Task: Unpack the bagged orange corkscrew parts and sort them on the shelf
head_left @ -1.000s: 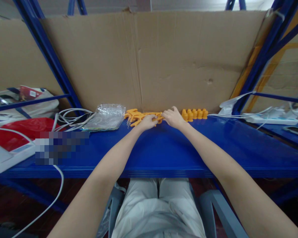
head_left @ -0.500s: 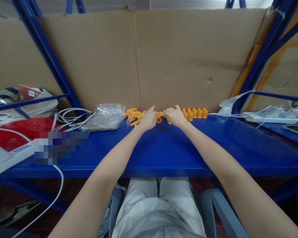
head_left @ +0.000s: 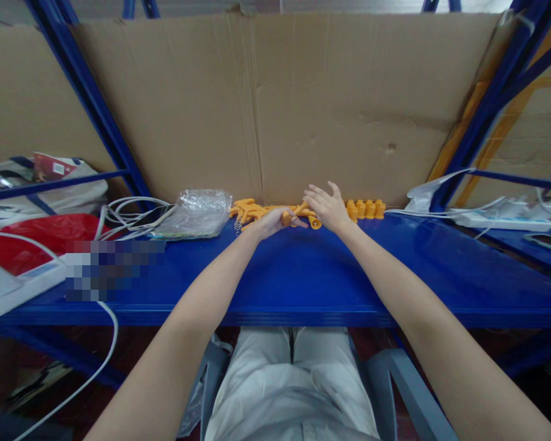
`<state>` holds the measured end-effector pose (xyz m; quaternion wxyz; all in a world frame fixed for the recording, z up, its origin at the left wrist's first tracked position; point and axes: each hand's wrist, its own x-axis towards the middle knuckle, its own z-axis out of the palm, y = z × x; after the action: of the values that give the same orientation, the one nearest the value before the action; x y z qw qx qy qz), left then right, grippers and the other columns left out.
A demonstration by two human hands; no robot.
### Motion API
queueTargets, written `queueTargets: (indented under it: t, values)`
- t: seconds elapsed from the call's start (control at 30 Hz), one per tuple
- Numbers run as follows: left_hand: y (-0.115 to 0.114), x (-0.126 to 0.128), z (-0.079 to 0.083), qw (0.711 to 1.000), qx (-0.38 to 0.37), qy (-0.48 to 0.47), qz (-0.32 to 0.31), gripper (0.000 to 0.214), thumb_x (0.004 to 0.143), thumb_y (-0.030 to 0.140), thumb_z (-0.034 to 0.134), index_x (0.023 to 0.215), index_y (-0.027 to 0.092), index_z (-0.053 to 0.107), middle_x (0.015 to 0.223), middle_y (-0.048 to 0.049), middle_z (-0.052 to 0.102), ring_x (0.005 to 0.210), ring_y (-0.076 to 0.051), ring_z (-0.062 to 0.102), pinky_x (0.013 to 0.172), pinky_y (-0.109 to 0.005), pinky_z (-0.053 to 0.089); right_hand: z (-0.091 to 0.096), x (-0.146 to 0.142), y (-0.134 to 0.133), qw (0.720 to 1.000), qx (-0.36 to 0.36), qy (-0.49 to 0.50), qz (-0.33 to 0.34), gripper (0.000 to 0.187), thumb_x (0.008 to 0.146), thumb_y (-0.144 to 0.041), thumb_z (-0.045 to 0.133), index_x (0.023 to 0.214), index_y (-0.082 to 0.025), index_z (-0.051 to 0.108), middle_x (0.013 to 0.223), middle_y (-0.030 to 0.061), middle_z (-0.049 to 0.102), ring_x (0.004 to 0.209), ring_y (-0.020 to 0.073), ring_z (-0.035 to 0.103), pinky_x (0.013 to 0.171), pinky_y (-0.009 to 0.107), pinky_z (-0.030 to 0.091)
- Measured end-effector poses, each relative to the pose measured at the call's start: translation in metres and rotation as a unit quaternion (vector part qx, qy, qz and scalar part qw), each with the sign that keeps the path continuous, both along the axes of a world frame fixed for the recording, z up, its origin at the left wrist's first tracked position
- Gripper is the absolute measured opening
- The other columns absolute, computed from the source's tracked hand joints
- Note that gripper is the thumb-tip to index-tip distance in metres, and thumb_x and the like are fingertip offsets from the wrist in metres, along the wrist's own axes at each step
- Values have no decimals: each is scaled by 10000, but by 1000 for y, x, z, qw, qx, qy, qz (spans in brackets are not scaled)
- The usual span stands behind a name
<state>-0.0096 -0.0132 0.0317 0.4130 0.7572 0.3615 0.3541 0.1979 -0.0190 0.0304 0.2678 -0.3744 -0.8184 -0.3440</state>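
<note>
My left hand (head_left: 273, 222) is turned palm up over the blue tabletop (head_left: 298, 275), its fingers closed around an orange plastic piece (head_left: 286, 217). To its right, my right hand (head_left: 329, 207) is raised with fingers spread; its fingertips are close to the orange parts, and I cannot tell whether they touch any. Below those fingers lies a round, cup-like orange part (head_left: 314, 223). A heap of branched orange plastic parts (head_left: 244, 209) is just left of my left hand. Spool-shaped orange pieces (head_left: 367, 209) stand upright in rows right of my right hand.
A cardboard sheet (head_left: 326, 110) walls off the back. Left of the heap are a clear plastic bag (head_left: 195, 211), white cables (head_left: 140, 214), a red bag (head_left: 41, 239) and a power strip (head_left: 22, 291). Another power strip (head_left: 500, 214) and a phone (head_left: 548, 241) are at right.
My left hand has rolled from palm down to palm up, with an orange piece now showing in it. My right hand has lifted off the orange parts and spread its fingers.
</note>
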Motion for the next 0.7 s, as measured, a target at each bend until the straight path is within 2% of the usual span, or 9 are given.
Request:
queueTargets:
  t: [0.1,0.2,0.27,0.4,0.53,0.63,0.7]
  values:
    - [-5,-8,6,993,-77,-2,-84,247,790,347,509,668,188,654,869,-160,791,1035,-291,728,1026,-479,521,5,13,1,998,26,53,-33,432,983,-105,308,1232,-185,652,1331,155,674,1346,281,524,1138,585,247]
    - [-2,-17,7,990,-100,-32,-91,250,797,340,504,645,192,639,946,-171,796,1075,-302,723,1058,-497,513,8,42,3,982,35,145,-112,392,969,-136,348,1218,-169,649,1283,177,683,1298,308,543,1121,566,263]
    - [6,-21,3,991,-89,-89,-37,231,801,304,499,681,181,655,1012,-166,793,1129,-292,705,1068,-478,512,9,64,6,958,33,224,-174,342,974,-222,408,1210,-156,646,1232,205,679,1234,337,555,1076,564,302]
    - [29,-25,-7,984,12,-123,131,228,812,233,534,932,157,712,1202,-132,751,1260,-241,632,1072,-395,514,2,99,11,900,47,335,-276,390,983,-360,421,1239,-153,631,1244,242,613,1178,376,525,954,552,380]
    - [48,-36,-16,950,81,-122,276,307,802,134,509,1042,156,700,1285,-112,707,1255,-219,628,1065,-384,517,-16,119,13,868,33,402,-289,390,954,-398,466,1173,-148,670,1205,244,605,1135,376,528,921,547,405]
    - [53,-50,-21,920,146,-68,358,317,760,73,502,973,180,710,1265,-108,704,1260,-234,622,1106,-414,492,-30,131,11,852,-19,432,-296,354,900,-359,562,1121,-117,696,1165,252,635,1110,369,571,930,527,441]
    - [54,-61,-24,898,214,-18,383,290,730,55,527,900,204,710,1326,-95,667,1318,-247,578,1154,-428,451,-39,138,10,840,-63,447,-299,326,871,-333,605,1077,-104,712,1142,244,661,1063,344,613,926,483,473]
